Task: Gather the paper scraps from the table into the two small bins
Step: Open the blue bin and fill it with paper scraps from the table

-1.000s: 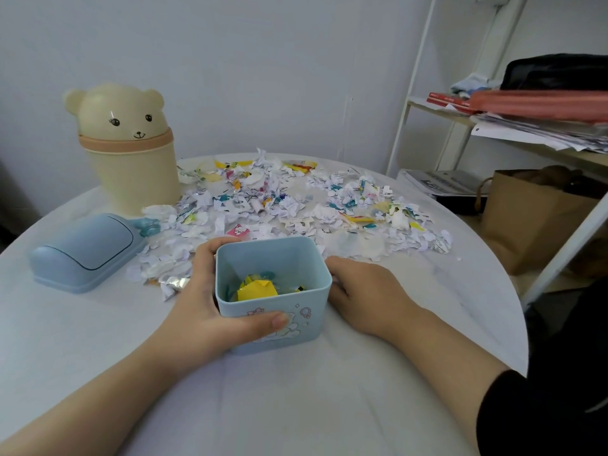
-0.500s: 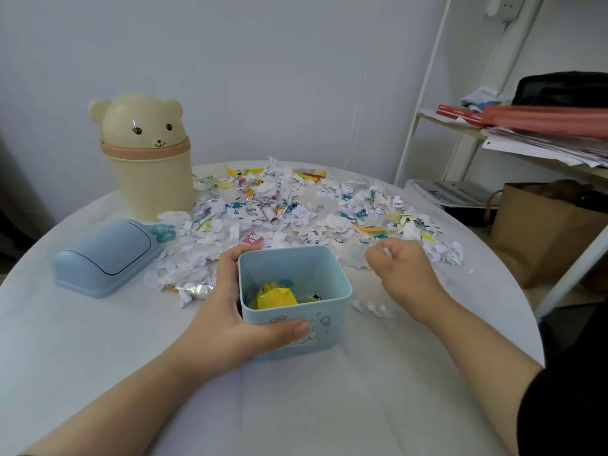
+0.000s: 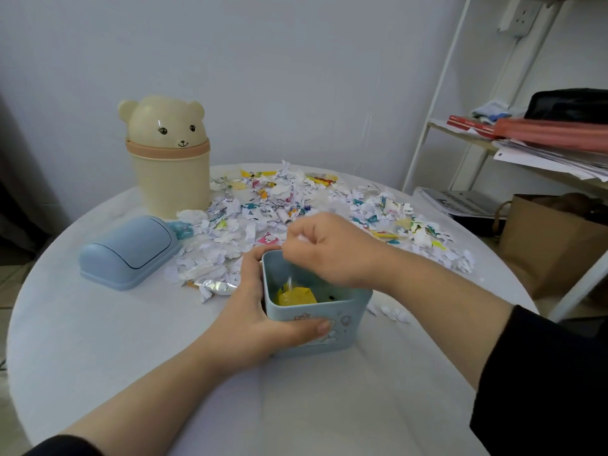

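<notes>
many crumpled scraps [image 3: 230, 232], square plastic bin [image 3: 352, 330]

- Looks like a lived-in room at home, a study corner.
- Small round white tabletop [image 3: 98, 324] by a plain wall, carrying a bear-shaped bin [image 3: 167, 166].
- White shelf [image 3: 467, 134] piled with books [image 3: 470, 124] and papers [image 3: 552, 159]; a brown paper bag [image 3: 543, 248] below.

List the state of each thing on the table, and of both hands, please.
scraps: most lie loose on the table.
blue bin: upright, open, a few scraps inside.
lid: off, lying on the table.
bear bin: upright, closed.
left hand: grips the blue bin.
right hand: over the blue bin, pinches scraps.
</notes>
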